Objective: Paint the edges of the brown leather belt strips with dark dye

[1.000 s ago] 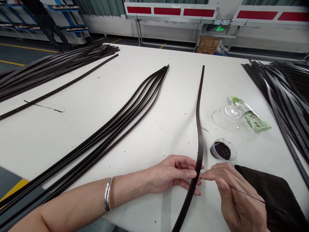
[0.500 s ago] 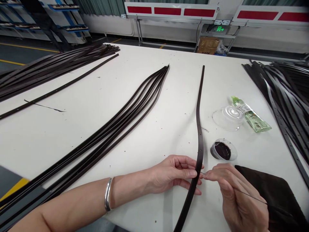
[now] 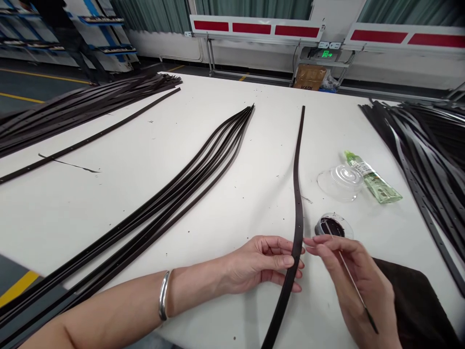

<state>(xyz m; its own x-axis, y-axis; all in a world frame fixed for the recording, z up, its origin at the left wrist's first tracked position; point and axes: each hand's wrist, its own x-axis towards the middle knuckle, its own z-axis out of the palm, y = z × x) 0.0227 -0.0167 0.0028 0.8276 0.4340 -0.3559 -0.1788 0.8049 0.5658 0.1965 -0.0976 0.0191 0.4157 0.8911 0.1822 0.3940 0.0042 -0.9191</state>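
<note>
My left hand (image 3: pixel 263 264) pinches a dark brown strap (image 3: pixel 298 208) with small holes between thumb and fingers. The strap runs from the table's front edge away from me, bending slightly. In my right hand (image 3: pixel 358 276), to the right of the strap, is a thin metal rod (image 3: pixel 350 276) with a dark end toward my wrist. Its far end reaches into a small clear cup of dark paste (image 3: pixel 332 227). My right thumb and index fingertips come close to the strap's edge; whether they touch it I cannot tell. A dark cloth (image 3: pixel 417 295) lies partly under my right hand.
Beyond the cup are a clear plastic lid (image 3: pixel 339 183) and a green tube (image 3: pixel 374 177). Several straps (image 3: pixel 203 169) lie bundled left of centre on the white table (image 3: pixel 225 271). Strap piles lie far left (image 3: pixel 90 104) and right (image 3: pixel 428 145). A person (image 3: pixel 69 39) stands at the back left.
My right hand has turned, and the rod has swung from the strap's edge to the cup. My left hand keeps its hold on the strap. The camera view has tilted slightly.
</note>
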